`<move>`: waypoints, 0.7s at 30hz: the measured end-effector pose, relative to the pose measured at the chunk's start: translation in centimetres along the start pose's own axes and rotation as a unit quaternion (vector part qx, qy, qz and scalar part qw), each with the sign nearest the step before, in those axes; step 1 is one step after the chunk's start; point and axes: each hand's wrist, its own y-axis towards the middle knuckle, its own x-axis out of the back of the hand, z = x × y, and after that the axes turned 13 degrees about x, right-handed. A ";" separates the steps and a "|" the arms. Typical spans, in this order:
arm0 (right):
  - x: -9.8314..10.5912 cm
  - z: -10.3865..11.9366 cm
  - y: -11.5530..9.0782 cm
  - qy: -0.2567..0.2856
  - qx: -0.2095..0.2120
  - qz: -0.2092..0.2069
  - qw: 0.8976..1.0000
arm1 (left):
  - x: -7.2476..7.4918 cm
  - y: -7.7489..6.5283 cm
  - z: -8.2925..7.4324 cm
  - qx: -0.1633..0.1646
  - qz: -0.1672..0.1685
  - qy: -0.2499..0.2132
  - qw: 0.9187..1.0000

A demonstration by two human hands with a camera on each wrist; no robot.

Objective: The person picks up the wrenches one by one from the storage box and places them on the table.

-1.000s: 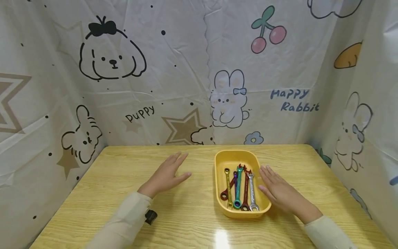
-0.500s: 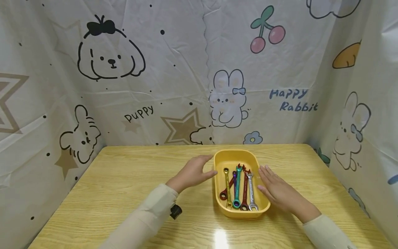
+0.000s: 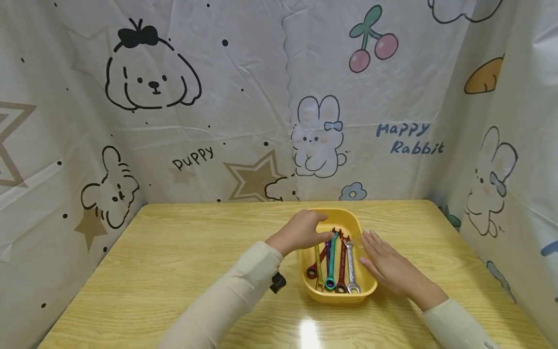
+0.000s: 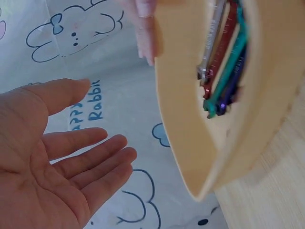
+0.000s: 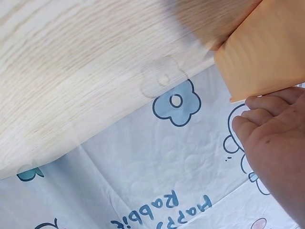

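A yellow plastic basin [image 3: 340, 299] stands on the table, holding several combination wrenches. Among them are a gold wrench [image 3: 318, 271], a purple wrench [image 3: 328, 259], a teal wrench [image 3: 332, 261], a red wrench [image 3: 342, 266] and a silver wrench [image 3: 351, 267]. Over the basin's left side hovers my left hand [image 3: 301, 232], its fingers spread and nothing in them. In the left wrist view the palm [image 4: 43, 167] faces up beside the basin. My right hand [image 3: 394, 269] rests with straight fingers against the basin's right rim; the right wrist view shows its fingers at the wall [image 5: 267, 57].
The wood-grain table [image 3: 196, 252] extends on both sides of the basin. A printed cloth [image 3: 244, 97] with cartoon animals hangs behind it and along both sides. A small black device [image 3: 277, 282] sits under the left wrist.
My left hand has travelled right from the bare tabletop to above the basin's left side, hiding part of its rim. The right hand stays at the right rim; the wrenches lie as before.
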 end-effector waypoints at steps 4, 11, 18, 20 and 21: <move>0.0 0.0 0.1 0.000 0.001 -0.001 1.000 | -0.3 0.9 -1.0 0.012 -0.002 0.001 1.000; -0.2 -0.1 0.0 -0.002 0.007 -0.005 1.000 | -2.4 2.2 -1.9 0.054 -0.024 0.005 0.998; -0.1 0.0 0.0 0.000 0.005 -0.004 1.000 | -4.4 2.9 -2.4 0.111 -0.017 -0.018 0.994; -0.1 -0.1 0.0 0.000 0.005 -0.004 1.000 | -4.7 3.0 -2.5 0.124 -0.010 -0.023 0.992; -0.1 -0.1 0.0 0.001 0.005 -0.004 1.000 | -4.8 3.0 -2.5 0.130 -0.008 -0.025 0.991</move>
